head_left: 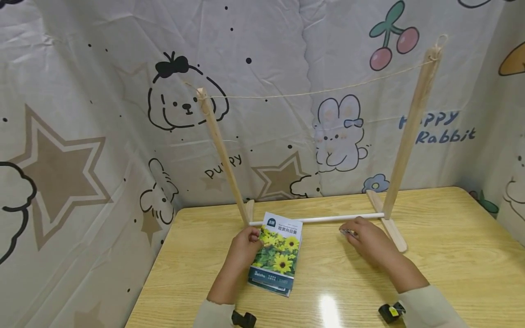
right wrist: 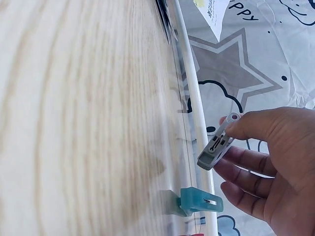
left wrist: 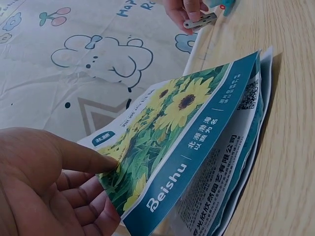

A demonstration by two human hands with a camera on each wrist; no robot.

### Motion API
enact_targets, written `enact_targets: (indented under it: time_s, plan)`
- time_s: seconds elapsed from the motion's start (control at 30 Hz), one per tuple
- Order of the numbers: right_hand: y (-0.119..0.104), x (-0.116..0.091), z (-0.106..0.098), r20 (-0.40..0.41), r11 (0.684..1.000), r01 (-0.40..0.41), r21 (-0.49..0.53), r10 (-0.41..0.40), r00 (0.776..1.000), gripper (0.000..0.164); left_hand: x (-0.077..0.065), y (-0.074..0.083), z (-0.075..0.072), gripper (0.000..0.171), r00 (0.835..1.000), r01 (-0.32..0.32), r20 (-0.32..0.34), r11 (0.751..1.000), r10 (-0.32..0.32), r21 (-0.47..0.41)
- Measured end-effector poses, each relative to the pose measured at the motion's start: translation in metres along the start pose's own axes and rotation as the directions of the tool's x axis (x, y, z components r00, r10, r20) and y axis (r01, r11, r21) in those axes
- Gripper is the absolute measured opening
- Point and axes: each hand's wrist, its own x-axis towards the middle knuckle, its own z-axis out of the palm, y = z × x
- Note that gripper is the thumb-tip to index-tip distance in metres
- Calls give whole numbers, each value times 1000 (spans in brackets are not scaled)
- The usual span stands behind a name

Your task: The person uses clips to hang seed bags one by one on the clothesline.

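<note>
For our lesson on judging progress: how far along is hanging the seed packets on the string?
Done: nothing hangs on the string yet. In hand: the left hand grips the top sunflower packet; the right hand pinches a grey clip. Left: clipping packets up; a teal clip waits on the table.

The head view looks down and forward from above the wooden table, taking in the whole drying rack and the cartoon-print backdrop behind it. The left wrist view sits very close beside the left hand, facing across the seed packets toward the right hand. The right wrist view hugs the tabletop, facing along the white rail. All three share the rail and table edge.
</note>
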Motion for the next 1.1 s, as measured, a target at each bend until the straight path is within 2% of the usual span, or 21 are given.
enact_targets:
  time_s: [0.37,0.67,1.1]
  plan:
    - [-5,1,-2,-13,1000,19,18,-19,1000,14,-4,0,-5,15,1000,-2,26,998,4,-67]
    - [-6,3,-2,-47,998,44,34,-42,998,10,-2,2,-8,14,1000,12,13,995,-11,-94]
    - [-8,2,0,-117,994,86,67,-78,990,16,-2,12,-9,13,999,-42,-18,993,41,-107]
